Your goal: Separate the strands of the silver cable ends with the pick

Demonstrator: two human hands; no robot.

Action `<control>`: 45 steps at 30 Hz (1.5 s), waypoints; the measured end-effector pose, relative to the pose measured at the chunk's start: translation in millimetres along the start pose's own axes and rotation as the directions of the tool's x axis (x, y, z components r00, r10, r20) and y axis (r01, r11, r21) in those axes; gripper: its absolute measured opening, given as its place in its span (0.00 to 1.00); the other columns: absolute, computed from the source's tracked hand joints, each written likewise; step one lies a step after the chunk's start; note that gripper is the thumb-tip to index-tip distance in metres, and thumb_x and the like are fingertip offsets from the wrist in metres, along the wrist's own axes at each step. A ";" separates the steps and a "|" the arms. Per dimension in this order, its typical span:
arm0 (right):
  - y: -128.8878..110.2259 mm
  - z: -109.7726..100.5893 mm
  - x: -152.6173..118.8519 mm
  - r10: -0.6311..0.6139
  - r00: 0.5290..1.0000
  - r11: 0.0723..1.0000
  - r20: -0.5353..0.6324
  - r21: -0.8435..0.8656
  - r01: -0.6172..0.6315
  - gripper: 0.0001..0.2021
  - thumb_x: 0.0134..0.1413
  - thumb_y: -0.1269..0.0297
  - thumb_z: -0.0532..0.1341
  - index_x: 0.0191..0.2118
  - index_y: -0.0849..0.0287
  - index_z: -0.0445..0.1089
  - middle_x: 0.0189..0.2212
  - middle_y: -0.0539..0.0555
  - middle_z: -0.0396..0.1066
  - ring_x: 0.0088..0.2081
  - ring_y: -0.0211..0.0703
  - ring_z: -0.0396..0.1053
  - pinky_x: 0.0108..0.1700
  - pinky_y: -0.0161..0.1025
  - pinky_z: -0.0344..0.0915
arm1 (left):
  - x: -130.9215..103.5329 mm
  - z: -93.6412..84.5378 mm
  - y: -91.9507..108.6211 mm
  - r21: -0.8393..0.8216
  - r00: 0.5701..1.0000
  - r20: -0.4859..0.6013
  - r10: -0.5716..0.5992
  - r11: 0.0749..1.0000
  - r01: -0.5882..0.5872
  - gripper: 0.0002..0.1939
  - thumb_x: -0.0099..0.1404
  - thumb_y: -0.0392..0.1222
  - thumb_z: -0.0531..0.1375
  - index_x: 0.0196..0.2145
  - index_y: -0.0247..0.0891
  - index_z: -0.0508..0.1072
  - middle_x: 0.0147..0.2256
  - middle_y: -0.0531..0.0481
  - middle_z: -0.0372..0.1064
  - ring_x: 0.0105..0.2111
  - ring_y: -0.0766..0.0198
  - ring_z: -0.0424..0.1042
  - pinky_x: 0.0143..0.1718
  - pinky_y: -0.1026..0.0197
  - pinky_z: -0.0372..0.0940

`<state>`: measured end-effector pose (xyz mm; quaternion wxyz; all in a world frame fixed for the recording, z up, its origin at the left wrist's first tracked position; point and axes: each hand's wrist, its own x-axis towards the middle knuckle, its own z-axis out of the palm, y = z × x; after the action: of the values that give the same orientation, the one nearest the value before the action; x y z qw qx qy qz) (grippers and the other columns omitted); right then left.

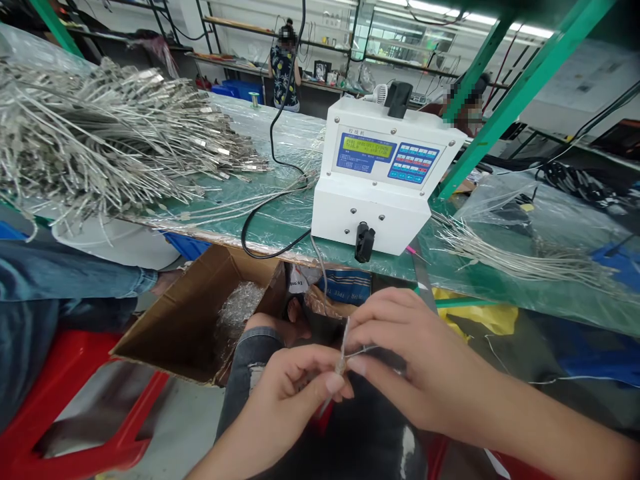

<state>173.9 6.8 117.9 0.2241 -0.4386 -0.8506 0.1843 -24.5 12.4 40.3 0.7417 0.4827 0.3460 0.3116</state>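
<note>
Above my lap, my left hand (305, 387) pinches a thin pale cable (341, 365) between thumb and fingers. My right hand (395, 347) is closed at the cable's upper part, with a thin strand between its thumb and fingers. Both hands nearly touch. Beyond them, a white machine (373, 213) with a small display, keypad and black front clamp stands on the green table (290, 230). A big heap of similar cables (125, 133) lies to its left, and a smaller bundle (520, 257) lies to its right.
An open cardboard box (175, 327) with clear plastic scraps stands below the table edge. Left of it is a red stool (65, 387) beside a seated person's leg. A black cord (273, 133) hangs before the table. A green post (520, 100) rises at right. Two people are farther back.
</note>
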 end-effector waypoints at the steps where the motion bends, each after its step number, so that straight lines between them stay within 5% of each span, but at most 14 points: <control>1: -0.2 0.6 0.3 0.004 1.000 1.000 0.001 0.008 -0.004 0.04 0.61 0.71 0.61 0.36 0.56 0.71 0.39 0.48 0.74 0.44 0.40 0.66 0.49 0.43 0.58 | 0.0 0.0 -0.1 0.015 1.000 0.002 0.007 1.000 -0.007 0.13 0.62 0.51 0.65 0.33 0.38 0.81 0.27 0.51 0.77 0.28 0.68 0.70 0.33 0.69 0.63; 14: 1.5 9.2 -1.5 0.109 0.993 0.986 -0.041 0.128 -0.103 0.06 0.51 0.75 0.63 0.31 0.57 0.68 0.33 0.46 0.72 0.40 0.38 0.66 0.47 0.41 0.59 | -6.1 4.7 1.4 0.319 0.994 -0.082 0.071 0.947 -0.041 0.12 0.65 0.51 0.62 0.42 0.44 0.78 0.39 0.52 0.77 0.38 0.67 0.73 0.41 0.69 0.66; 18: 7.7 9.1 -2.1 -0.126 0.974 0.990 -0.189 -0.080 0.113 0.04 0.54 0.73 0.63 0.32 0.56 0.69 0.33 0.47 0.74 0.40 0.39 0.67 0.45 0.43 0.58 | -4.3 8.9 5.3 0.046 1.000 0.003 -0.012 0.999 0.012 0.12 0.65 0.51 0.63 0.37 0.39 0.77 0.30 0.52 0.77 0.31 0.69 0.72 0.34 0.70 0.66; 22: 15.8 7.3 -15.0 -0.471 0.870 0.824 -0.145 -0.423 0.376 0.04 0.58 0.69 0.63 0.39 0.55 0.72 0.38 0.46 0.78 0.42 0.41 0.70 0.48 0.43 0.59 | -3.0 11.0 5.7 -0.220 0.990 0.110 -0.090 0.969 0.112 0.14 0.60 0.50 0.67 0.34 0.35 0.75 0.25 0.50 0.76 0.23 0.71 0.69 0.27 0.70 0.64; 24: 18.1 10.3 -24.2 -0.536 0.832 0.774 -0.146 -0.480 0.414 0.06 0.61 0.69 0.61 0.43 0.54 0.73 0.40 0.45 0.79 0.43 0.39 0.72 0.49 0.40 0.61 | -3.1 11.7 4.7 -0.311 0.980 0.166 -0.108 0.937 0.156 0.15 0.59 0.50 0.68 0.33 0.35 0.74 0.22 0.50 0.75 0.21 0.72 0.68 0.25 0.71 0.63; 27: 19.5 15.6 -30.7 -0.418 0.868 0.857 -0.267 -0.433 0.280 0.10 0.64 0.71 0.58 0.46 0.50 0.72 0.39 0.44 0.79 0.42 0.37 0.73 0.53 0.40 0.61 | -3.3 12.6 4.5 -0.339 0.981 0.163 -0.106 0.927 0.157 0.14 0.59 0.49 0.68 0.32 0.35 0.74 0.22 0.50 0.75 0.21 0.72 0.68 0.25 0.71 0.64; 31: 16.6 11.1 -20.8 -0.371 0.902 0.900 -0.218 -0.322 0.293 0.08 0.59 0.68 0.62 0.44 0.54 0.71 0.40 0.47 0.78 0.43 0.41 0.69 0.54 0.46 0.58 | -4.1 11.9 5.8 -0.158 0.998 0.036 -0.057 0.986 0.062 0.13 0.62 0.49 0.66 0.34 0.35 0.75 0.25 0.52 0.75 0.25 0.72 0.68 0.30 0.71 0.65; 35: 4.1 0.1 -12.3 0.015 0.991 1.000 -0.136 0.028 -0.012 0.06 0.57 0.69 0.61 0.40 0.54 0.71 0.41 0.48 0.72 0.44 0.41 0.66 0.49 0.44 0.59 | -6.1 9.0 4.2 0.080 1.000 -0.021 0.012 0.997 -0.010 0.11 0.65 0.49 0.62 0.37 0.39 0.76 0.30 0.52 0.76 0.31 0.69 0.72 0.34 0.71 0.66; 40: -5.1 -4.5 -10.8 0.309 0.943 0.923 0.127 0.200 -0.329 0.05 0.60 0.68 0.59 0.34 0.51 0.70 0.38 0.44 0.70 0.44 0.38 0.65 0.46 0.40 0.60 | -6.4 7.5 2.3 0.325 0.997 -0.022 0.070 0.944 -0.059 0.10 0.68 0.49 0.58 0.36 0.43 0.76 0.33 0.54 0.76 0.35 0.68 0.74 0.35 0.70 0.65; 45: -2.8 -1.0 -8.1 0.327 0.938 0.903 0.112 0.257 -0.346 0.05 0.59 0.69 0.60 0.32 0.52 0.69 0.35 0.43 0.70 0.41 0.38 0.65 0.45 0.40 0.60 | -5.3 9.0 3.1 0.394 0.995 -0.020 0.094 0.916 -0.078 0.11 0.68 0.50 0.57 0.37 0.45 0.77 0.33 0.55 0.75 0.34 0.68 0.74 0.35 0.69 0.65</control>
<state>176.7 -1.3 118.4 0.2190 -0.5374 -0.7354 0.3498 -20.6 4.7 47.0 0.6087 0.6304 0.3940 0.2773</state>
